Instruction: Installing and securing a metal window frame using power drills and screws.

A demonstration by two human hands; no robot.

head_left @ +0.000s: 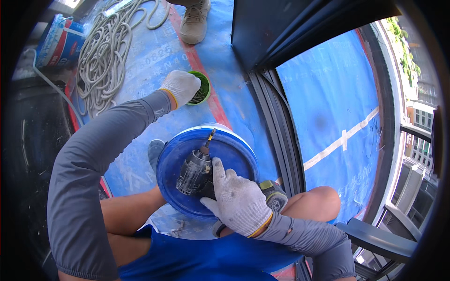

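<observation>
My right hand, in a white knitted glove, is closed round the handle of a dark, scuffed cordless driver. Its index finger lies along the body, and its bit points away from me. The driver is over the blue round lid of a bucket between my legs; its battery shows beyond my hand. Ahead and to the left, my gloved left hand is closed at the near-left rim of a green bowl containing several thin screws. Its fingertips are partly hidden.
A heap of pale rope lies at the far left beside a blue-and-red bucket. Another person's shoe stands ahead. Dark door-frame tracks cross the blue sheeting to my right. A window opening borders the far right.
</observation>
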